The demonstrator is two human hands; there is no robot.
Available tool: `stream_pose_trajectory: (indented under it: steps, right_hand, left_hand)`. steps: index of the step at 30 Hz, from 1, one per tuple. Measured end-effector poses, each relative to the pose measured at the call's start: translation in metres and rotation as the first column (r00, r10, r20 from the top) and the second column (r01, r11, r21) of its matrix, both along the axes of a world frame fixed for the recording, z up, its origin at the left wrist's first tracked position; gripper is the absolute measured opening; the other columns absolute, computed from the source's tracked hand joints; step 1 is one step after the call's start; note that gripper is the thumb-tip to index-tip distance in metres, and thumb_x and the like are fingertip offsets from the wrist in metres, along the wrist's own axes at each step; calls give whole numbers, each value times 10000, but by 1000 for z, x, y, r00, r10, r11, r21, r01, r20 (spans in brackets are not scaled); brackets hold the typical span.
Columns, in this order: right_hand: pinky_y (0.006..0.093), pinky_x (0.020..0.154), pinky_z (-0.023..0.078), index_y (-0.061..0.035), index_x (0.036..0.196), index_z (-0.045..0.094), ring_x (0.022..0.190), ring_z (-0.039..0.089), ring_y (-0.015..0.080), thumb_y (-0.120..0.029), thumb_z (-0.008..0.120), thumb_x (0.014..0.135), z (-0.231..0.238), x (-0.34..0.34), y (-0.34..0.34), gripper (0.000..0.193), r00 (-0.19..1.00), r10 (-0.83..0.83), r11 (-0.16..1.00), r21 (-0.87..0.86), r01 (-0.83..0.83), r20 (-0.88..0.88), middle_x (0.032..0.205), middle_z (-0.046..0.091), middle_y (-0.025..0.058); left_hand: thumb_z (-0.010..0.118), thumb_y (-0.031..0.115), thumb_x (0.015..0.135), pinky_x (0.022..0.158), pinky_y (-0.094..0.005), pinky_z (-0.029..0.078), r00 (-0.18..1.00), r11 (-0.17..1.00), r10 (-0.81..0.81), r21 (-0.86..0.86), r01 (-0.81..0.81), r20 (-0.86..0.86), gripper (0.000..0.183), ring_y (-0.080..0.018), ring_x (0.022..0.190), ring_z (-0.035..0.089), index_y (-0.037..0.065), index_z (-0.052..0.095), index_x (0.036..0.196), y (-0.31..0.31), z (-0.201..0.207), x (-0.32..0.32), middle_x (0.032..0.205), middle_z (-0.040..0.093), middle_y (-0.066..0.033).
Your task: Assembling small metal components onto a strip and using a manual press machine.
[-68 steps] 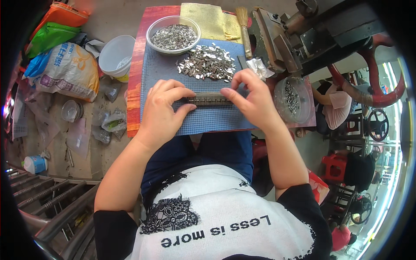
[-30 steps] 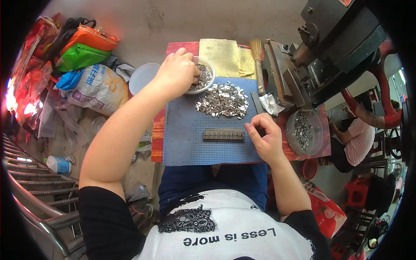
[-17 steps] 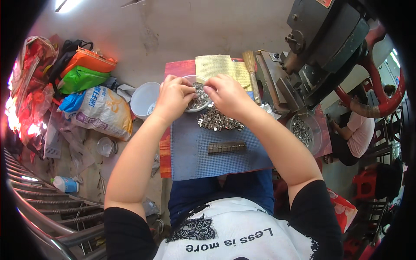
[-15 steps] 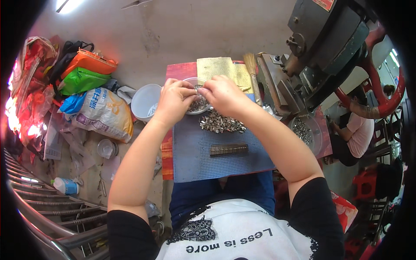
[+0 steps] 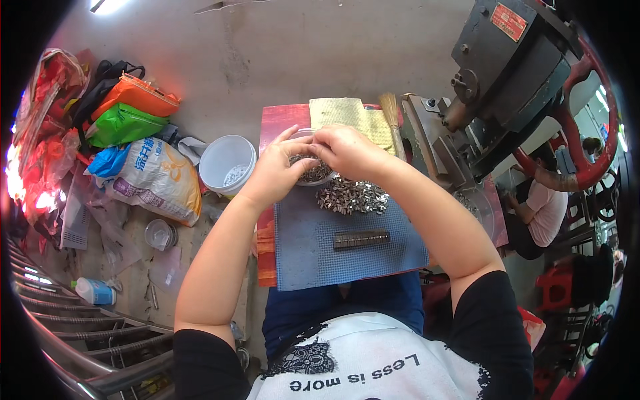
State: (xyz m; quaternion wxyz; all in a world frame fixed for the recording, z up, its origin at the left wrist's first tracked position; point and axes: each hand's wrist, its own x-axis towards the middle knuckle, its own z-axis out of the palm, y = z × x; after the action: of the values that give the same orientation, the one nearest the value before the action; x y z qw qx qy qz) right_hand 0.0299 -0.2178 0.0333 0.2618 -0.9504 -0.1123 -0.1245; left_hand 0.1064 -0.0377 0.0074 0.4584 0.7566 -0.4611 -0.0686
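Observation:
My left hand and my right hand meet above a clear round tub at the far side of the table. Their fingers are bent and come together at the tips. Whatever they pinch is too small or too hidden to make out. Small shiny metal pieces lie in the tub below. Right beside it, a loose heap of silvery metal pieces rests on a blue textured mat. Nearer to me, a tight row of dark metal blocks lies on the same mat.
Yellow woven cloths and a straw brush lie at the table's back. A dark press with a red wheel stands right. A white bucket and stuffed sacks are left. Another person sits far right.
The view has shifted, so the table appears slightly lower and further right. Both hands stay together over the tub; my left thumb now stands further from its forefinger.

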Motion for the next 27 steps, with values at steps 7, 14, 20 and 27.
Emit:
stream_pose_trajectory:
  steps: [7, 14, 20, 27]
  right_hand:
    - [402, 756, 508, -19, 995, 677, 842, 650, 295, -256, 614, 980, 16, 1, 0, 246, 976, 6, 994, 105, 17, -217, 896, 681, 156]
    - [342, 722, 498, -20, 1000, 685, 780, 630, 178, -257, 643, 980, 21, 1, 1, 242, 958, -14, 989, 138, 56, -287, 844, 684, 94]
    - [294, 688, 517, 15, 935, 734, 759, 634, 104, -265, 732, 920, -3, 8, 1, 280, 963, -99, 647, 719, 253, -250, 821, 716, 56]
    - [254, 726, 494, 3, 956, 731, 788, 621, 71, -215, 755, 906, -2, -2, 11, 225, 961, -118, 681, 684, 261, -249, 846, 716, 28]
  left_hand:
    - [727, 143, 860, 1139, -456, 361, 998, 999, 29, -22, -28, 55, 200, -343, 1378, 457, 119, 784, 1050, 0, -4, 11, 1204, 719, -39]
    - [747, 161, 855, 1121, -454, 381, 996, 993, 27, -116, -37, -85, 197, -329, 1356, 485, 105, 787, 1039, 3, 5, 2, 1138, 744, -57]
    - [760, 172, 858, 1125, -446, 378, 992, 974, 65, -207, -86, -105, 182, -326, 1329, 513, 99, 791, 1022, 1, 1, 3, 1108, 753, -63]
    - [802, 267, 795, 1083, -470, 375, 931, 947, 304, -172, -272, 203, 203, -299, 1211, 594, 92, 795, 898, -3, -2, -5, 1007, 752, -110]
